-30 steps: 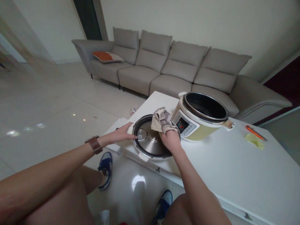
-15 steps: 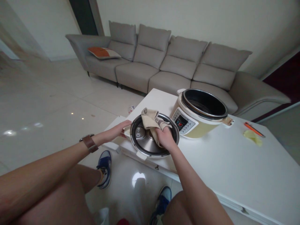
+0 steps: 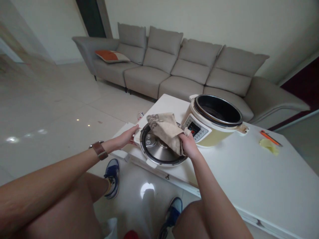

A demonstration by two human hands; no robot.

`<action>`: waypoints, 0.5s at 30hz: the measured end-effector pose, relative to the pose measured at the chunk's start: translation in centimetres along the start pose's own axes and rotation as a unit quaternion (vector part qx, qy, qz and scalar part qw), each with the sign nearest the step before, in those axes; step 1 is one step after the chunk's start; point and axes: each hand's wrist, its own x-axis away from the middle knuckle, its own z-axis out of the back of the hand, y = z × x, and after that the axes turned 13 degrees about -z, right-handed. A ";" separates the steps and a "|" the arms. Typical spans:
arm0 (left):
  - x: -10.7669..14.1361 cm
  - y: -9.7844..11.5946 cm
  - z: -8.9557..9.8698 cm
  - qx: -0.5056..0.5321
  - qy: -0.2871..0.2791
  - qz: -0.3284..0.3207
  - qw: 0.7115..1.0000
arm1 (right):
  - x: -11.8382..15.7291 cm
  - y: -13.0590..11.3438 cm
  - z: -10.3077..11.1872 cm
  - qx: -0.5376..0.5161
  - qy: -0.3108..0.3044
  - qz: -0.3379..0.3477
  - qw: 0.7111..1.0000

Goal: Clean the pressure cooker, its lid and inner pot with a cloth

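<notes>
My left hand (image 3: 129,136) grips the left rim of a round pressure cooker lid (image 3: 159,153), its metal inner side and dark seal turned up toward me. In my right hand (image 3: 189,145) is a beige patterned cloth (image 3: 167,130), bunched in the fingers at the lid's right side. The cloth's loose part spreads over the upper half of the lid. Just beyond the lid stands the electric pressure cooker (image 3: 211,122), white and yellow-green, with no lid on it and its dark inner pot showing.
The cooker stands on a white table (image 3: 239,176) with drawers along its near side. A knife with an orange handle (image 3: 270,137) and a pale yellow-green peel-like piece (image 3: 268,146) lie at the right. Behind the table is a long grey sofa (image 3: 164,76).
My right hand has moved right with the cloth, from inside the lid to its right rim. The cloth has opened out wider. My left hand still holds the lid.
</notes>
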 end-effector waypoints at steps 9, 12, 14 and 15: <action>-0.1 0.4 -0.5 -0.013 0.006 0.023 1.000 | 1.7 0.1 -1.2 0.154 -0.260 0.086 0.949; 0.0 0.5 -0.6 -0.012 0.009 0.037 0.999 | 2.1 0.1 -1.9 0.171 -0.343 0.078 0.920; 0.0 0.5 -0.6 -0.012 0.013 0.035 0.999 | 2.0 -0.1 -1.6 0.144 -0.312 0.046 0.938; 0.0 0.4 -0.6 -0.013 0.015 0.033 0.999 | 1.9 -0.2 -1.2 0.124 -0.281 0.025 0.951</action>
